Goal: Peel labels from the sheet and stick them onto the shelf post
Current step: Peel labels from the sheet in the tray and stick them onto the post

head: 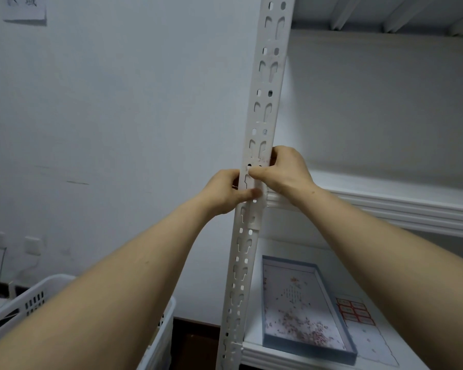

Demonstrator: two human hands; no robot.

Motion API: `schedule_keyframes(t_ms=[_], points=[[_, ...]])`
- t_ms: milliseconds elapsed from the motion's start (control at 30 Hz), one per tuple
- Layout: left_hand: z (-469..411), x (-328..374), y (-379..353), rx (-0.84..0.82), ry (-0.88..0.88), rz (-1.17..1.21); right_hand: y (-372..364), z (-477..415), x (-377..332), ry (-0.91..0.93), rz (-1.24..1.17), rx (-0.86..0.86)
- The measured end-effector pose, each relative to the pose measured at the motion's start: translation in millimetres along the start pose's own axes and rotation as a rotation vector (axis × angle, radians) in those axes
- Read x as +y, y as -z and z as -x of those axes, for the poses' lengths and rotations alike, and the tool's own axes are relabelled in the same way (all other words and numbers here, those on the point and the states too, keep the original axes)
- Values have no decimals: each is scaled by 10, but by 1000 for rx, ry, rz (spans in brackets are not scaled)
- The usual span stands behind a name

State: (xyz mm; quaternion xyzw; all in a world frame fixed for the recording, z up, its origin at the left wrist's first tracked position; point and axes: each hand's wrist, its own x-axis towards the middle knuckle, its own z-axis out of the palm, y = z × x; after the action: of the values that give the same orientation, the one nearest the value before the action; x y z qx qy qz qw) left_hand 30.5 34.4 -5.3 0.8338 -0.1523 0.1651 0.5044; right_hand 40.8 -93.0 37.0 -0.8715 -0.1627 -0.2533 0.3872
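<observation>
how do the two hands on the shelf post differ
The left hand grips the shelf post from its left edge, lower down; the right hand grips from the right edge, higher up. Both thumbs press on the post's front face.

White plastic basket (46, 297) low on left, slots in side. Flat blue box (309, 349) lies on bottom shelf (253, 340), small pink bits inside. Two wall sockets (32, 245) near floor, thin cord (2, 263) hanging. Paper note (24, 9) stuck high on wall.
</observation>
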Motion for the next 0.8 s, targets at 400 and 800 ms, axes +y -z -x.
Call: schedule_keyframes(t_ms=[400, 800], points=[[-18, -2, -1, 8, 10, -21, -51, 7, -30, -12, 89, 63], [-9, 5, 1, 4, 33, 26, 257, 63, 279, 839, 387, 293]])
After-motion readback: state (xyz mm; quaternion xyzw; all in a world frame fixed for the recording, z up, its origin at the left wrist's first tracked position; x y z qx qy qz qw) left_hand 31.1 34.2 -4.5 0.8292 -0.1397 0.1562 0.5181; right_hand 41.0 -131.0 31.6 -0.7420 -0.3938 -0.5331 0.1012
